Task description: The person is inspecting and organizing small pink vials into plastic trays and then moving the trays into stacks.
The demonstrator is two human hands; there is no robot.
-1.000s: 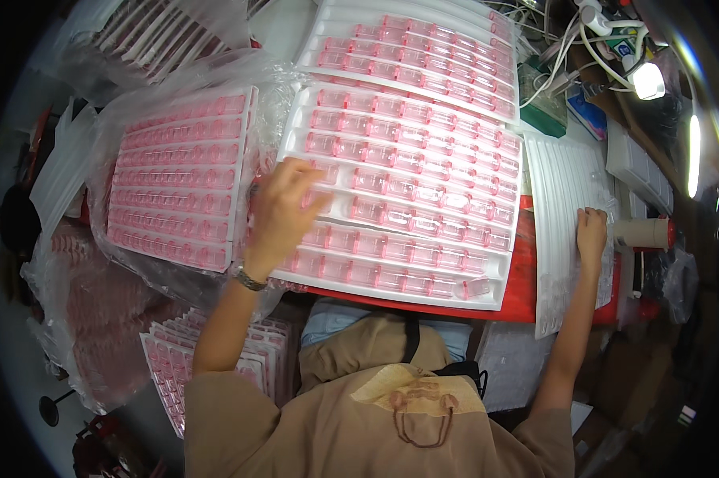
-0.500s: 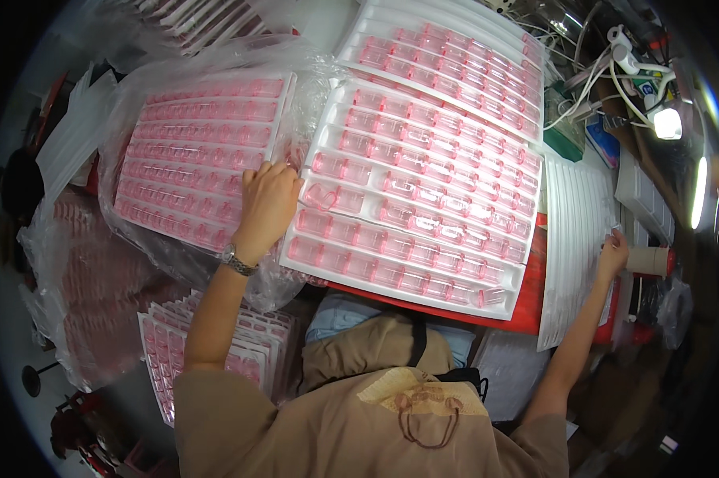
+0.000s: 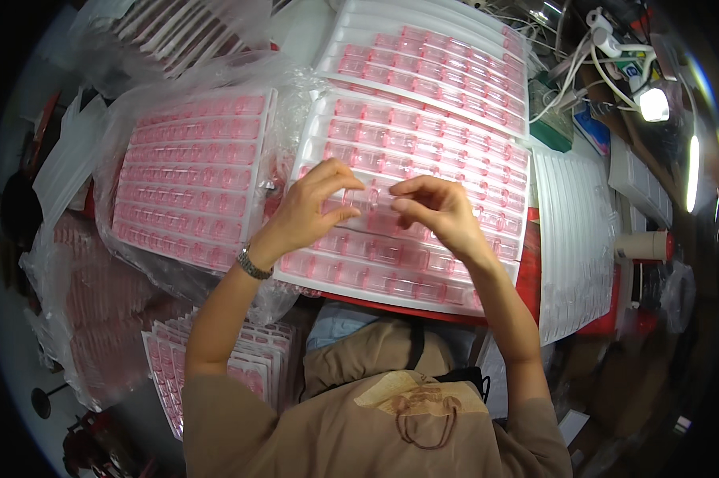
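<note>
Over the middle tray, my left hand point(image 3: 318, 205) grips a clear, pink-tinged plastic cylinder point(image 3: 367, 199) between thumb and forefinger. Facing it from the right is my right hand point(image 3: 443, 211), its thumb and forefinger pinched close to the cylinder's end. Whatever lies in that pinch is too small to make out. Beneath both hands, the white ridged tray point(image 3: 292, 275) carries rows of similar pink clear cylinders. My hands cover some of its middle rows.
To the left, a second filled tray point(image 3: 268, 119) lies in clear plastic wrap. Another partly filled tray point(image 3: 351, 17) is behind. A bare white ridged tray point(image 3: 574, 239) stands at the right, near white cables point(image 3: 590, 60). Stacked trays point(image 3: 276, 350) sit low at left.
My right hand has come from the white tray at the right to the middle tray. My left hand has moved right from the wrapped tray's edge and now holds a cylinder.
</note>
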